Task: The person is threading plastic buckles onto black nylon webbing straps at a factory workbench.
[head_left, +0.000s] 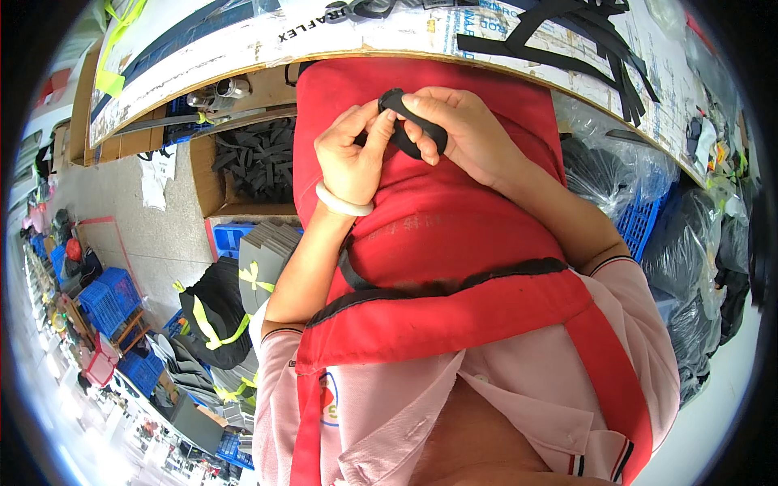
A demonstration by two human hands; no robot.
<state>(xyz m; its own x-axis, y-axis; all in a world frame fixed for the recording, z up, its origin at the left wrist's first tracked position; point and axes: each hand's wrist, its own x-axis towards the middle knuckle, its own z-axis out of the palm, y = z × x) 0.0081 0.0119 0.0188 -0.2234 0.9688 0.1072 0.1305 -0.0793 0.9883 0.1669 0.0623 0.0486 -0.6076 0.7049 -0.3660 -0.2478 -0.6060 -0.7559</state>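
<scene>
My left hand (350,154) and my right hand (458,130) meet over my lap, above a red apron (438,235). Both pinch a narrow black strap (417,125), which is bent into a loop between the fingers. A pale bangle (340,202) circles my left wrist. The hands sit just below the curved edge of a worktable (267,57) covered in white printed sheet.
Several black strips (567,40) lie on the table at top right. A cardboard box of black pieces (255,162) stands under the table on the left. Bundles tied with yellow tape (215,312) and blue crates (109,296) fill the floor at left; clear plastic bags (697,243) pile up at right.
</scene>
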